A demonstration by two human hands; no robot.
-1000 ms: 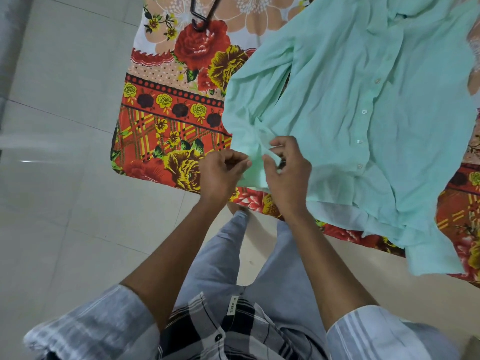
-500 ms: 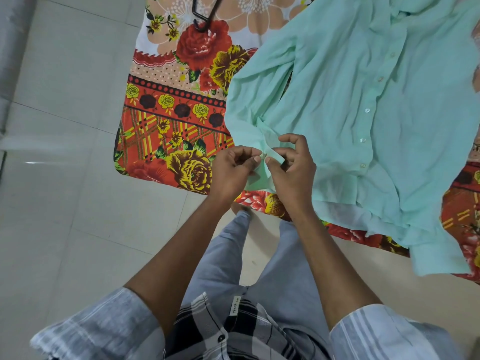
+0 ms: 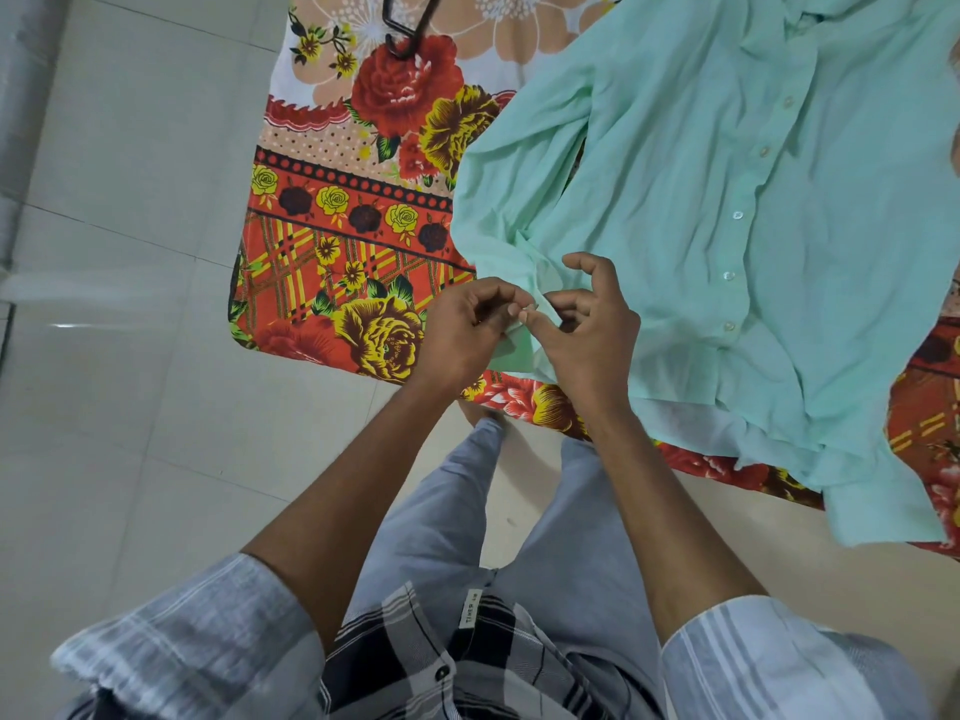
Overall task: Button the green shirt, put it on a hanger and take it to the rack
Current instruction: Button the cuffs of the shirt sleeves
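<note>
- Since a second ago: both hands sit a little further right and closer together on the cuff; the right hand's outer fingers have lifted and spread, where before they lay curled over the cloth.
- Green shirt (image 3: 701,210): lies front-up on the floral bedsheet (image 3: 332,241), its hem and one sleeve hanging over the near edge. Front placket appears closed, a row of pale buttons (image 3: 736,215) showing down it.
- Sleeve cuff (image 3: 524,330): held up at the near edge between the two hands, raised off the sheet, probably so both sides of the opening can be reached.
- Left hand (image 3: 467,330): grip closed, thumb and forefinger pinching the cuff edge, other fingers curled in; likely steadying the buttonhole side.
- Right hand (image 3: 587,324): grip partly closed, thumb and forefinger pinching the cuff beside the left fingertips, remaining fingers fanned clear. Whether the cuff button is through cannot be told; it is hidden.
- Hanger (image 3: 410,28): dark, only its lower part in view at the top edge, resting on the sheet well apart from the hands, untouched.
- Judgement: step in hand is cuff buttoning; hanging and the rack remain.
</note>
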